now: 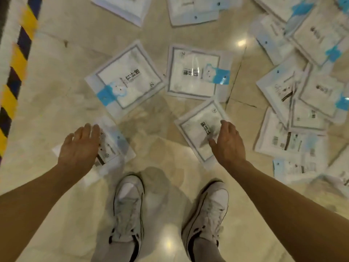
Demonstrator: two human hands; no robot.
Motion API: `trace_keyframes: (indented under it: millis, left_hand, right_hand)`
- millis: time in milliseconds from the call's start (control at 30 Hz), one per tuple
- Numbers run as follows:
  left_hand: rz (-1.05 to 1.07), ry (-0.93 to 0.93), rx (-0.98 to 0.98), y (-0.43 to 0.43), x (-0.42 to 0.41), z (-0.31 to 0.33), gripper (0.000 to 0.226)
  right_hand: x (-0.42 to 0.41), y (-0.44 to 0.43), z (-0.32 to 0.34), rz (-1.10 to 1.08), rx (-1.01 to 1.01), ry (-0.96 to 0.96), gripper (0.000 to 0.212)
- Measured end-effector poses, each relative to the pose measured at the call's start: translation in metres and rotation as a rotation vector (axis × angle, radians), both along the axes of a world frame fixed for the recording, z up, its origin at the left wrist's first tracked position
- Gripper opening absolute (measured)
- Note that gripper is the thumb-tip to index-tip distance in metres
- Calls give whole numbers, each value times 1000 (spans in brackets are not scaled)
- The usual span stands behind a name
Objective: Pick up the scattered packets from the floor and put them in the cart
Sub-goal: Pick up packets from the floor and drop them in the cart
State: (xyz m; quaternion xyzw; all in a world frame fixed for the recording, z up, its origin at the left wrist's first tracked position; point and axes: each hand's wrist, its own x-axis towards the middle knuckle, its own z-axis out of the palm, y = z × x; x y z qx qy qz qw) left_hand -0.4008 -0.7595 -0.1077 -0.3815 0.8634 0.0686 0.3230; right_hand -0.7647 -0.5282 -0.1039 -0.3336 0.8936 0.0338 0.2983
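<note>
Several white packets with blue labels lie scattered on the beige tiled floor. My left hand (80, 146) hovers with relaxed fingers over the left side of a small packet (113, 144); contact cannot be told. My right hand (228, 143) reaches with straight fingers above the right part of another packet (198, 133), holding nothing. Two more packets lie just beyond, one at the centre left (125, 78) and one at the centre (196, 72). The cart is not in view.
A heap of overlapping packets (306, 95) fills the right side, and more lie at the top (192, 10). A black-and-yellow striped strip (17, 69) runs along the left edge. My two white shoes (128, 210) stand at the bottom centre.
</note>
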Motion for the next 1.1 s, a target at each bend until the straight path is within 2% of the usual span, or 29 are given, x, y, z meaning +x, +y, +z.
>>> trace_keyframes:
  millis: [133,200,300,333,433,533,633,800,933,1000,1100]
  left_hand:
    - [190,-1,54,-2,5,-43,106]
    - [282,-11,42,-8,5,-51,103]
    - [308,-71,-2,-18,11,-50,85]
    - [323,-63,17,-19,12,-47,78]
    - [421,32,145,-21,7,-25,54]
    - [322,7,260,-23,-1,18,51]
    - [265,79,342,-27,-19,76,52]
    - [311,412,448,-48,-61,212,50]
    - [561,683,558,-63,-110,364,43]
    - [682,767,635,-69,-129,445,36]
    - [792,867,768,-72,-150,565,37]
  right_hand:
    - [-4,7,-53,-176,26,29,71]
    - [-4,7,-62,-225,31,55,79]
    - [1,-1,-60,-251,59,100,92]
    - [4,-3,-57,-260,82,92,86]
    - [16,-4,-43,-315,68,-33,40]
    - [32,-4,-8,-293,-40,-152,28]
    - [39,-4,52,-325,-161,-241,31]
    - [26,-3,194,-426,-408,-335,31]
    - [-11,-6,342,-566,-561,-432,32]
    - [-33,-11,427,-609,-601,-481,31]
    - [-65,-6,555,-659,-674,-557,32]
